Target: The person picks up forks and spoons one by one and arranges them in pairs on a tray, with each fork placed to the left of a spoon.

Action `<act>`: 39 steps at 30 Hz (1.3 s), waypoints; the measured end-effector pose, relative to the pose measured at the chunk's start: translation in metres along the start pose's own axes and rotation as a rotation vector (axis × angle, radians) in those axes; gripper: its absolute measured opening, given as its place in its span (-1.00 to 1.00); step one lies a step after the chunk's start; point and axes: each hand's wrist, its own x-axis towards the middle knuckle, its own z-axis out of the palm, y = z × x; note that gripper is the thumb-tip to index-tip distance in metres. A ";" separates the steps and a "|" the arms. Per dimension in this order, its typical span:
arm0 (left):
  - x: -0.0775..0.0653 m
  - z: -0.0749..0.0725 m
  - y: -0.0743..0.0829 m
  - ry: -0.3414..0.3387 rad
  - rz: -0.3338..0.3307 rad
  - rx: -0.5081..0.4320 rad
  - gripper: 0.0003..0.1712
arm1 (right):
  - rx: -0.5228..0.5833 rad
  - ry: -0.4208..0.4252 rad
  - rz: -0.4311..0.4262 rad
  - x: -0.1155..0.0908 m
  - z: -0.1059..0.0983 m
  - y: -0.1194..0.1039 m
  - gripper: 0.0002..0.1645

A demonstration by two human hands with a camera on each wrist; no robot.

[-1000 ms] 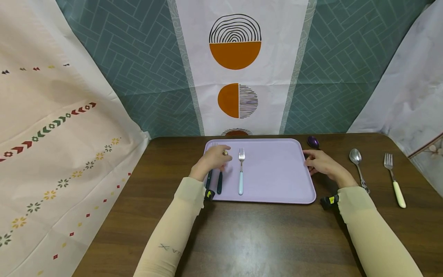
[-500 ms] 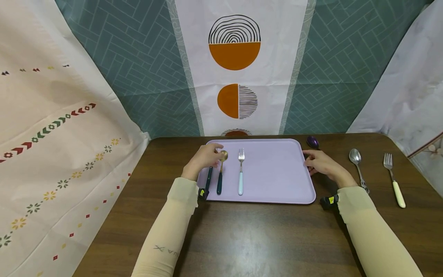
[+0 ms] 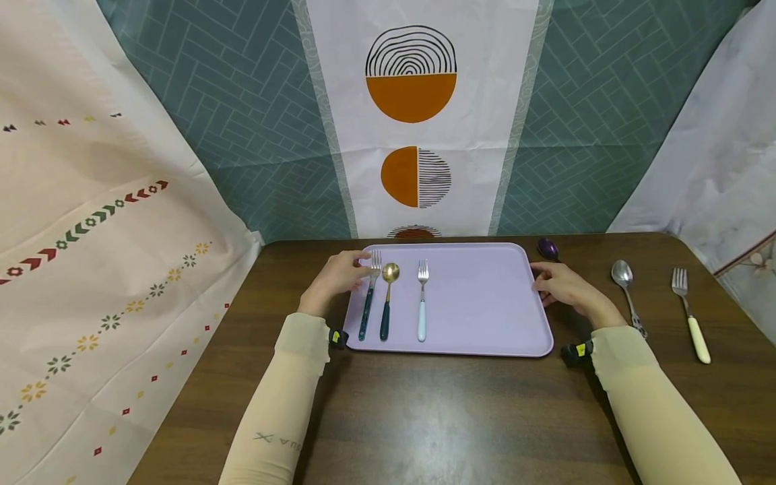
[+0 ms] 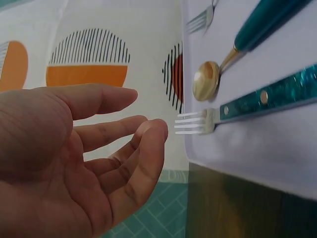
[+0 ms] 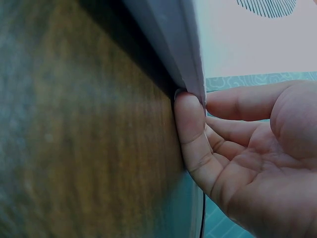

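A lilac tray (image 3: 479, 303) lies on the table. On its left part are a fork with a dark green handle (image 3: 366, 310), a gold spoon with a dark green handle (image 3: 385, 316) and a fork with a pale blue handle (image 3: 422, 316). My left hand (image 3: 339, 276) is at the tray's far left corner, beside the green-handled fork's tines. In the left wrist view its loosely bent fingers (image 4: 153, 148) hold nothing, thumb apart. My right hand (image 3: 566, 289) pinches the tray's right rim; in the right wrist view, thumb and fingers (image 5: 190, 119) lie on either side of that rim.
Right of the tray, a purple spoon (image 3: 548, 248) is partly hidden behind my right hand. Further right lie a silver spoon (image 3: 622, 274) and a fork with a cream handle (image 3: 698, 340). The brown table (image 3: 424, 417) ends at a hanging patterned cloth (image 3: 273, 121).
My left hand has moved left from over the gold spoon and green-handled fork to the tray's corner, uncovering both. The right hand has stayed at the rim.
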 end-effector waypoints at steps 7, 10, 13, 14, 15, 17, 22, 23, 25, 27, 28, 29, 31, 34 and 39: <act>0.000 -0.008 -0.015 0.019 -0.016 -0.025 -0.46 | 0.011 -0.003 -0.007 -0.001 0.000 -0.001 -0.25; -0.001 -0.011 -0.020 0.031 -0.015 0.005 -0.47 | 0.012 -0.003 -0.009 -0.001 0.000 -0.002 -0.25; -0.001 -0.011 -0.025 0.031 -0.024 0.024 -0.45 | 0.012 -0.001 -0.009 -0.001 0.000 -0.001 -0.24; -0.002 -0.010 -0.026 0.029 -0.030 0.026 -0.44 | 0.012 0.000 -0.009 0.000 0.000 -0.001 -0.25; -0.002 -0.010 -0.027 0.023 -0.035 0.025 -0.42 | 0.011 0.001 -0.008 0.000 0.000 0.000 -0.25; -0.002 -0.008 -0.030 0.016 -0.043 0.029 -0.39 | 0.013 0.001 -0.009 0.001 0.000 0.001 -0.25; -0.001 -0.003 -0.036 0.016 -0.060 0.051 -0.33 | 0.030 0.000 -0.019 0.003 0.001 0.002 -0.23; -0.001 -0.002 -0.037 0.015 -0.063 0.051 -0.32 | 0.034 0.001 -0.022 0.003 0.001 0.003 -0.22; -0.001 0.000 -0.038 0.004 -0.076 0.017 -0.30 | 0.030 0.006 -0.022 0.002 0.000 0.002 -0.23; -0.001 0.002 -0.038 -0.012 -0.089 -0.021 -0.29 | 0.027 0.009 -0.020 0.002 0.000 0.002 -0.23; -0.001 0.003 -0.039 -0.019 -0.098 -0.042 -0.29 | 0.025 0.009 -0.019 0.001 0.000 0.001 -0.23; -0.001 0.004 -0.039 -0.024 -0.105 -0.060 -0.28 | 0.026 0.008 -0.016 0.001 0.001 0.001 -0.23; -0.001 0.006 -0.039 -0.032 -0.117 -0.078 -0.28 | 0.025 0.005 -0.015 0.001 0.001 0.000 -0.23; -0.003 0.007 -0.039 -0.041 -0.133 -0.083 -0.27 | 0.021 0.002 -0.016 0.000 0.001 0.000 -0.23; -0.006 0.011 -0.037 -0.068 -0.150 -0.089 -0.26 | 0.023 0.003 -0.015 0.000 0.000 0.001 -0.23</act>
